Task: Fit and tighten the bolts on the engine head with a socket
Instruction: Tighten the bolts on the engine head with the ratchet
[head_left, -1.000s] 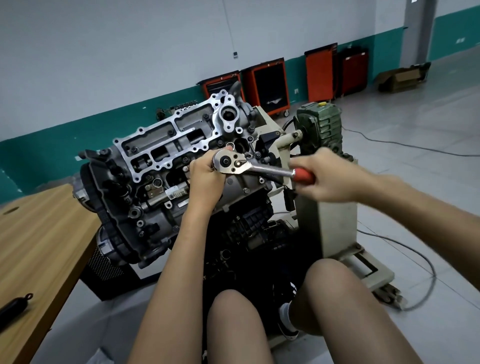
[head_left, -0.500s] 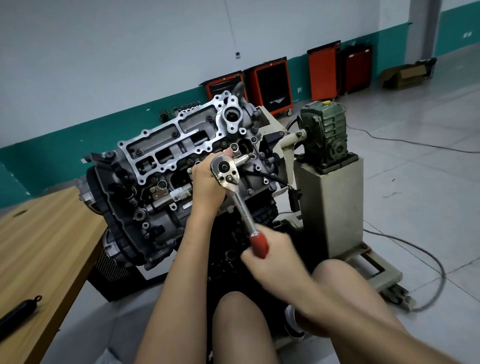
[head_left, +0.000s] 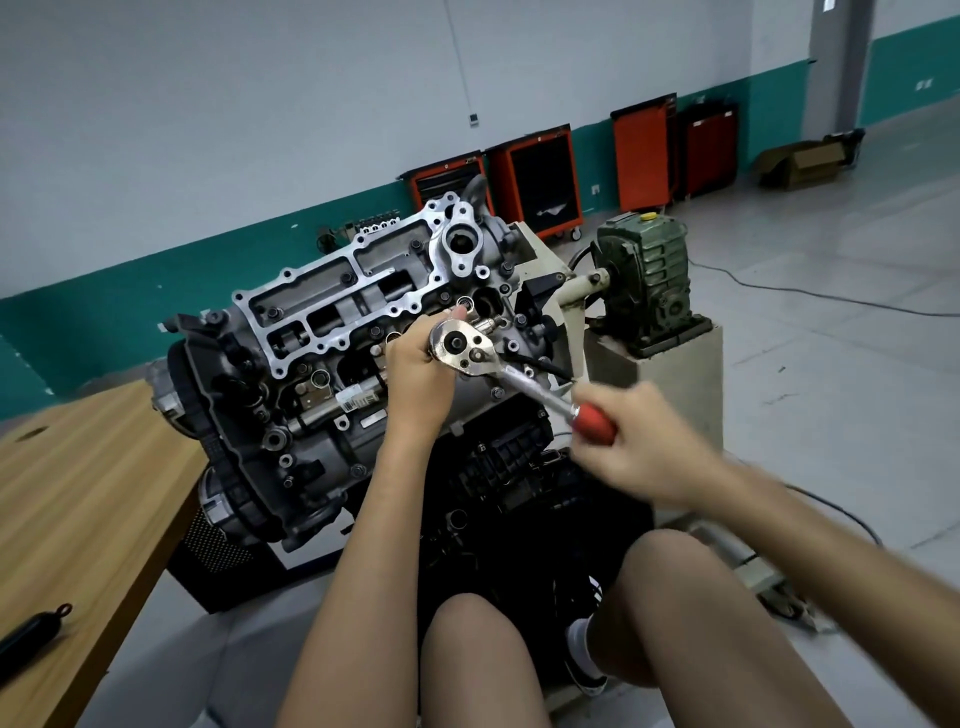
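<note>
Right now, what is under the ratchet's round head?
The left hand curls in beneath the ratchet head, against the engine. The socket and bolt cannot be seen: head and hand cover them.

glossy chrome ratchet (head_left: 470, 353), matt cast-metal engine head (head_left: 332, 306), wood-grain table (head_left: 78, 499)

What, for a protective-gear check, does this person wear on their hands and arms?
The left hand and right hand are bare, no gloves. The left forearm and right forearm are uncovered to the frame edge: no sleeves in view. No watch or bracelet shows at either wrist. The right hand is motion-blurred, so a ring there cannot be ruled out.
</note>
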